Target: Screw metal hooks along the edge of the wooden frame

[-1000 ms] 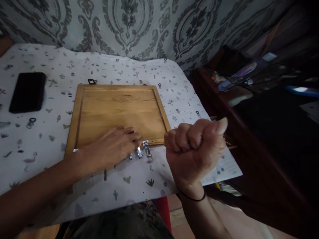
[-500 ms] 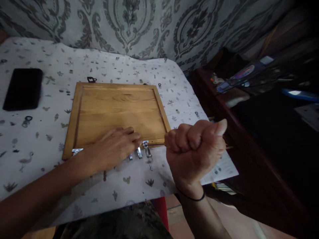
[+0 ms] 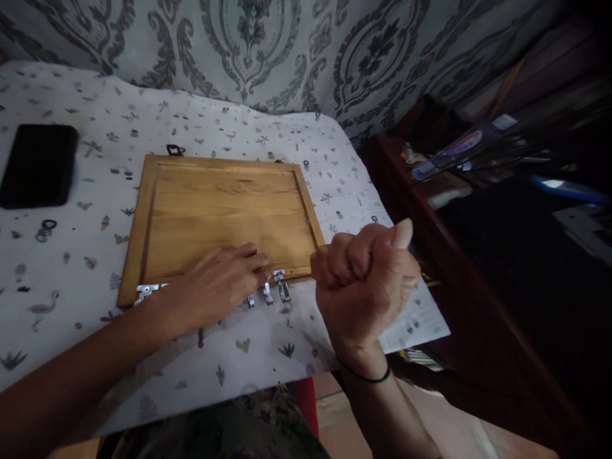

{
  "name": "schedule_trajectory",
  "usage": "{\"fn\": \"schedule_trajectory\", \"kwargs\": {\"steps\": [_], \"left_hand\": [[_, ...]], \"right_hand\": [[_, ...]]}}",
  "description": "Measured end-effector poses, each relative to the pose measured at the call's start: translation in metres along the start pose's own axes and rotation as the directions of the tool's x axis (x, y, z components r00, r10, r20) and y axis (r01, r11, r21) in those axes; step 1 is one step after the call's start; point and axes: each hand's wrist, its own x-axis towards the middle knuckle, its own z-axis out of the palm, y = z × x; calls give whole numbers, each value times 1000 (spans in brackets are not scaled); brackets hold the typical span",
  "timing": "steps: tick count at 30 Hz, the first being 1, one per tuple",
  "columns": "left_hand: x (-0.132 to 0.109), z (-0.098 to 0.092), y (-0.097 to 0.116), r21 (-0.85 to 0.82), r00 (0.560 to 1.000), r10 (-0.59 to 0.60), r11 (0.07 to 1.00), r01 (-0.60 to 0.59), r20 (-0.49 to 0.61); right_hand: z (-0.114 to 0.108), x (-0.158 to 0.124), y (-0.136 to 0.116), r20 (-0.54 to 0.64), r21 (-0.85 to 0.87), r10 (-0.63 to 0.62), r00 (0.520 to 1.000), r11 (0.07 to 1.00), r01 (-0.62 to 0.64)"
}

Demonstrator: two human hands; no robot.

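A wooden panel with a raised frame [image 3: 229, 217] lies flat on the patterned cloth. My left hand [image 3: 224, 280] rests across its near edge, fingers bent and drawn together at the tips; what they pinch, if anything, is hidden. Just right of those fingertips a silvery metal latch [image 3: 282, 287] sits on the near edge, with another small metal piece [image 3: 268, 293] beside it. At the near left corner is a metal fitting [image 3: 146, 291], partly covered by my left forearm. My right hand [image 3: 366, 280] is closed in a fist, raised near the panel's right corner; its contents cannot be seen.
A black flat device [image 3: 38, 166] lies on the cloth at left. Behind the panel is a small dark metal fitting [image 3: 175, 150]. At right stands dark red furniture [image 3: 478, 280] bearing a clear plastic package [image 3: 466, 146] and a blue object [image 3: 568, 189]. A patterned curtain [image 3: 248, 51] hangs behind.
My right fist has moved a little to the left and up. My left hand stays in place on the panel's near edge. The view has shifted slightly.
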Motion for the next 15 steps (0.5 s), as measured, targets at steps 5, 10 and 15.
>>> {"fn": "schedule_trajectory", "kwargs": {"steps": [5, 10, 15], "left_hand": [[1, 1, -2, -4, 1000, 16, 1000, -16, -14], [0, 1, -1, -7, 999, 20, 1000, -20, -38], [-1, 1, -2, -41, 999, 27, 999, -29, -43]], "right_hand": [[-1, 0, -1, 81, 17, 70, 994, 997, -72], [-16, -5, -1, 177, -102, 83, 981, 993, -65], [-39, 3, -14, 317, -370, -43, 947, 914, 165]]}}
